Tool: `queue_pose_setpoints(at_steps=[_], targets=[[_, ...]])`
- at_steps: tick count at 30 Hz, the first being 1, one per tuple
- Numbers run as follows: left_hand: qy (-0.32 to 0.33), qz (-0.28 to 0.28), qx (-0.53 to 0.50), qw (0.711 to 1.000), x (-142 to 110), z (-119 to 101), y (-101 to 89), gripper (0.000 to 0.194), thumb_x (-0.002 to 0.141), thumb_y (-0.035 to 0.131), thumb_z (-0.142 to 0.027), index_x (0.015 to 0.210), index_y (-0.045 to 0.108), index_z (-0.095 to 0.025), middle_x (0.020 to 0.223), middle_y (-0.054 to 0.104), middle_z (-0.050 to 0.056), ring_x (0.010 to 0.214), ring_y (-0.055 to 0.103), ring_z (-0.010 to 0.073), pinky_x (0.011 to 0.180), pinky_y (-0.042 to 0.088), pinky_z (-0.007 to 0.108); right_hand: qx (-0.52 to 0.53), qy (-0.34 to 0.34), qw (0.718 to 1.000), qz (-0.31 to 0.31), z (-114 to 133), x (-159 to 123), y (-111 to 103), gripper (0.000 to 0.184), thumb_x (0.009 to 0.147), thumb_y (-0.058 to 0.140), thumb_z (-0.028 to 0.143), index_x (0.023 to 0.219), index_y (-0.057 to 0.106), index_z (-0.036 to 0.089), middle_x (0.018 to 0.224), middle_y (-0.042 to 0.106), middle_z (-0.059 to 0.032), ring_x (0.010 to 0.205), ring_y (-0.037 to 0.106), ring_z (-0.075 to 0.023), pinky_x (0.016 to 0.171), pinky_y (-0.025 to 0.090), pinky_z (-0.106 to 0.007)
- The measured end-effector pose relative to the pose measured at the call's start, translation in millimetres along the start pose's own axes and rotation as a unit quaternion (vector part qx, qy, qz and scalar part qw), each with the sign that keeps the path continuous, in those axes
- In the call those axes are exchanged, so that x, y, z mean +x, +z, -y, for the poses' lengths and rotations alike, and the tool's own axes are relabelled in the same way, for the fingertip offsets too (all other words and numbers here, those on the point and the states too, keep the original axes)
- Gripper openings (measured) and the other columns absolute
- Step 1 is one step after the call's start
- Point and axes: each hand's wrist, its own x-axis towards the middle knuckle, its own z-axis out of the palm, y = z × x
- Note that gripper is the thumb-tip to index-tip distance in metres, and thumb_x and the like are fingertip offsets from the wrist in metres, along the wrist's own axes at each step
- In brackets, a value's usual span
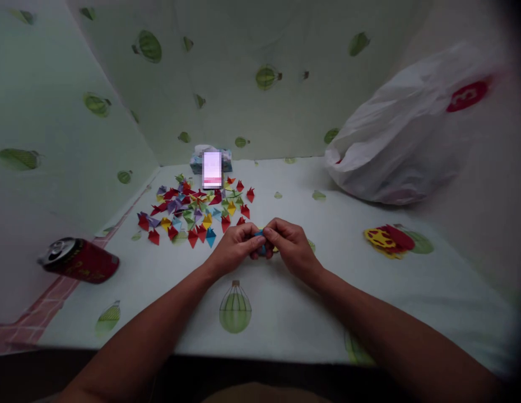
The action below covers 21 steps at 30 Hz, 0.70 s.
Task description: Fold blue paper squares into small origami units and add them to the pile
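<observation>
Both hands meet above the middle of the table, pinching one small piece of blue folded paper [260, 234]. My left hand [241, 242] is closed on its left side, thumb on top. My right hand [289, 245] grips the other side between thumb and fingertips. Fingers cover most of the paper, so its folded shape is hard to make out. A bit of yellow shows beside the fingers; I cannot tell what it is. Just beyond my left hand lies a spread of small folded paper pieces [193, 235] in red, yellow, blue, purple and green.
Behind the folded pieces, a lit phone [212, 168] leans on a tissue box [196, 162]. At left is a red drink can [86, 260]. Red and yellow cut-out shapes [389, 239] lie at right, with a large white plastic bag [395, 134] behind them. Walls border the table [193, 330].
</observation>
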Motion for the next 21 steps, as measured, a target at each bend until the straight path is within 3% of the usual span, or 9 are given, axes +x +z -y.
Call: queue_pose_setpoints(at_steps=[3,9,15,21], targets=[[0.013,-0.02,-0.002,1.0,-0.8,0.1,2.8,0.035,0.082,0.073,-0.047,0.075,0.058,-0.016,0.067,0.07,0.003,0.054,0.057,0.01,0.054,0.045,0.023,0.027,0.012,1.0,0.01,-1.5,0.8,-0.4,0.038,0.091,0.063,0.052,0.071,0.054,0.02,0.058,0.061,0.0021,0.049,0.056,-0.0126,0.05,0.044,-0.026],[0.074,-0.068,0.068,0.993,-1.7,1.3,3.2,0.036,0.087,0.066,-0.049,0.074,0.061,-0.016,0.066,0.063,0.0,0.059,0.058,0.0116,0.06,0.047,0.025,-0.02,-0.038,0.999,0.007,-2.1,5.9,-4.7,0.046,0.092,0.059,0.06,0.07,0.052,0.02,0.058,0.059,0.0024,0.05,0.055,-0.0116,0.052,0.046,-0.026],[0.138,-0.16,0.165,0.963,-6.0,-0.4,5.5,0.028,0.092,0.061,-0.039,0.073,0.063,-0.018,0.067,0.062,0.0,0.061,0.056,0.0126,0.06,0.045,0.024,0.063,-0.038,0.997,0.031,-3.8,7.8,-1.4,0.033,0.083,0.074,0.048,0.084,0.058,0.019,0.065,0.063,0.0029,0.056,0.059,-0.0119,0.057,0.047,-0.026],[0.154,-0.197,0.137,0.958,-7.2,1.1,7.6,0.019,0.088,0.067,-0.037,0.087,0.064,-0.019,0.08,0.065,0.002,0.07,0.061,0.0146,0.068,0.05,0.027,0.048,-0.04,0.998,0.017,-4.3,9.3,-3.6,0.025,0.087,0.069,0.042,0.085,0.058,0.019,0.06,0.064,0.0032,0.054,0.058,-0.012,0.057,0.048,-0.027]])
